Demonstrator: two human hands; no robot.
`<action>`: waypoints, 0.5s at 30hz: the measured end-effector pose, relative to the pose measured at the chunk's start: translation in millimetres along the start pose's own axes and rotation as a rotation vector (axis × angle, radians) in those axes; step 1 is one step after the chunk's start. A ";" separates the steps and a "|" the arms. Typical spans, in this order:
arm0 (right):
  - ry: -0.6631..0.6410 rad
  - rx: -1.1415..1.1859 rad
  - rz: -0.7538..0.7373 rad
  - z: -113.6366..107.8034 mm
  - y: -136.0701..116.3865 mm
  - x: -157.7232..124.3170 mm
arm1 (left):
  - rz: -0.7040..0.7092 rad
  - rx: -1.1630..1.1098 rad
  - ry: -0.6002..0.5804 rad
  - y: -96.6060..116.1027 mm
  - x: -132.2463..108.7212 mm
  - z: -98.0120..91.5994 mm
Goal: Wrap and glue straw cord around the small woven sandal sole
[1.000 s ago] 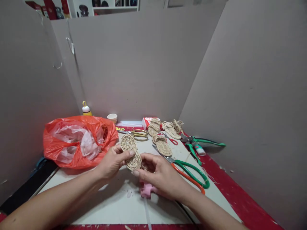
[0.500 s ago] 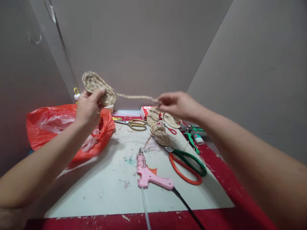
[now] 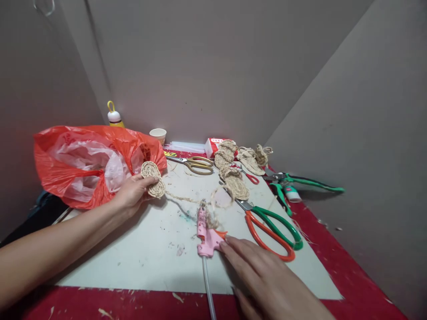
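Observation:
My left hand (image 3: pixel 131 193) pinches a coiled sole-shaped piece of braided straw rope (image 3: pixel 151 173) between thumb and fingers, just in front of the red bag. From the coil a loose rope tail (image 3: pixel 182 198) runs right, toward the tip of a pink hot glue gun (image 3: pixel 207 244). The gun lies on the white board (image 3: pixel 140 262) with a clear glue stick (image 3: pixel 207 284) in its back end. Over its handle is my right hand (image 3: pixel 267 271), fingers stretched out and thumb apart; the handle is mostly hidden, and whether the fingers touch it I cannot tell.
Green-and-orange-handled scissors (image 3: pixel 270 229) lie right of the gun, by woven straw slippers (image 3: pixel 235 182). Behind are gold-handled scissors (image 3: pixel 199 165), a paper cup (image 3: pixel 158 135) and a red-white box (image 3: pixel 211 147). A red plastic bag (image 3: pixel 66 173) fills the left; green-handled pliers (image 3: pixel 310 181) lie right.
My left hand has lowered the straw coil toward the board. My right hand has let go of the rope and moved down to the glue gun's handle. The rope tail now hangs slack.

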State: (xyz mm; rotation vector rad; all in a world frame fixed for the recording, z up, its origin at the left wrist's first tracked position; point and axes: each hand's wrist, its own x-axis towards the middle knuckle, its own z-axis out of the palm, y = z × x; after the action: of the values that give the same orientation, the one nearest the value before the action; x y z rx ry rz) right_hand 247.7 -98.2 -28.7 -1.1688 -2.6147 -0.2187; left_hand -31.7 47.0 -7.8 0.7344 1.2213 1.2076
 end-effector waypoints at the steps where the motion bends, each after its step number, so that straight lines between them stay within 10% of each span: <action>1: -0.038 -0.031 0.024 7.3 -3.5 1.3 | -0.002 -0.005 -0.004 0.7 -0.8 -0.3; 7: -0.256 0.109 0.233 22.5 -4.6 34.4 | 0.047 -0.048 -0.036 15.3 -8.9 0.5; 15: -0.208 0.472 0.379 -21.8 5.9 30.6 | 0.196 -0.127 -0.022 59.8 2.1 8.0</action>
State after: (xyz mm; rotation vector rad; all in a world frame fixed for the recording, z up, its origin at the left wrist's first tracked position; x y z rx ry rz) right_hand 236.6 -77.9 1.5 -1.5218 -2.3431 0.5879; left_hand -41.4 65.9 48.7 0.7841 1.0621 1.4208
